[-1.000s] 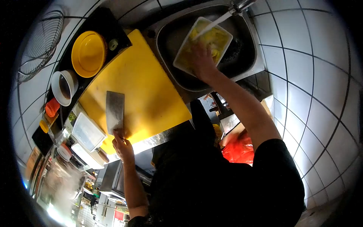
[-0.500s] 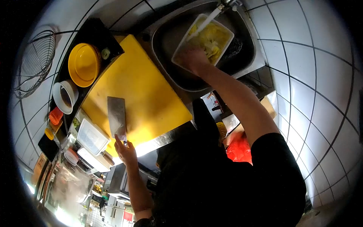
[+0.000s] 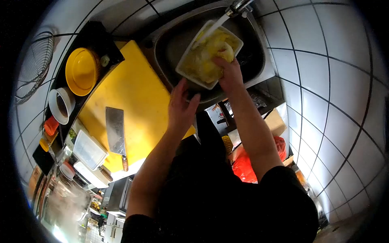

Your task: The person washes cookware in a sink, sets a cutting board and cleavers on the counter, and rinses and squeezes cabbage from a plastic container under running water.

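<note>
Under a running tap [image 3: 239, 7], a white rectangular tub [image 3: 180, 65] of water and pale yellow, leafy-looking vegetable [image 3: 206, 60] stands in the sink. My right hand [image 3: 231, 75] reaches over the tub's near right side, its fingers curled round a pale piece of the vegetable; the exact kind is unclear. Beside the tub's near left corner is my left hand [image 3: 182, 101], fingers apart and holding nothing. A cleaver [image 3: 115, 129] with a wooden handle lies flat on the yellow cutting board [image 3: 142, 89], left of my left forearm.
Along the board's left side stand a yellow bowl [image 3: 81, 73], a white bowl with dark liquid [image 3: 58, 106] and a lidded clear container [image 3: 89, 150]. A wire strainer [image 3: 35, 67] hangs on the wall. A red plastic bag [image 3: 245, 166] sits below the sink. Steam rises at lower left.
My left hand has let go of the cleaver, leaving it on the board, and moved right and up to the tub. My right hand has shifted to the tub's right side.
</note>
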Tool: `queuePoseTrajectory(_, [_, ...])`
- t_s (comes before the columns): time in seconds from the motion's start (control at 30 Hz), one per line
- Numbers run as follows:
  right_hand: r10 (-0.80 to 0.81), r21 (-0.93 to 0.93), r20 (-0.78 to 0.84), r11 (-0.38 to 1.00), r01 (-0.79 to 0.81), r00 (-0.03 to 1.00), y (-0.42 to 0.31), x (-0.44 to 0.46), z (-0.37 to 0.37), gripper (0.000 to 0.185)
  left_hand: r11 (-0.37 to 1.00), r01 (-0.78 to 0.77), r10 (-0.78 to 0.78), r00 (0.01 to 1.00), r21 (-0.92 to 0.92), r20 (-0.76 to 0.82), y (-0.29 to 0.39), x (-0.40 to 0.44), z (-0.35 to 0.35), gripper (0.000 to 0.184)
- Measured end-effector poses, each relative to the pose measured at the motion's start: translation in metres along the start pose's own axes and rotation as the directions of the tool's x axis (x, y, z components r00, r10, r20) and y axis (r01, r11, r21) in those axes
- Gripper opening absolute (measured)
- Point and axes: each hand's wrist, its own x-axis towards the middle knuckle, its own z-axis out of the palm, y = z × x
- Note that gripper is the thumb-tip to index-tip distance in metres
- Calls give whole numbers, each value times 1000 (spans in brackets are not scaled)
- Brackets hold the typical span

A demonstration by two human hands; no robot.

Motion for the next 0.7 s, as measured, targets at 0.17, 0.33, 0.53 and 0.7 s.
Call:
queuePoseTrajectory(0.17, [124, 301, -108, 950, -86, 986, -4, -26, 18, 55, 399, 326, -405, 901, -857, 155, -13, 67, 51, 60])
queuePoseTrajectory(0.33, [-72, 334, -58, 938, 87, 996, 16, -16, 9, 50, 215, 294, -343, 916, -931, 210, -16, 97, 60, 56])
queuePoseTrajectory(0.53, [67, 69, -176, 996, -56, 982, 24, -6, 0, 63, 975, -174, 174, 985, -136, -12, -26, 102, 75, 45])
queuePoseTrajectory(0.7, [393, 345, -221, 888, -305, 893, -2, -35, 33, 63, 964, -212, 217, 976, 158, -16, 7, 105, 85, 34])
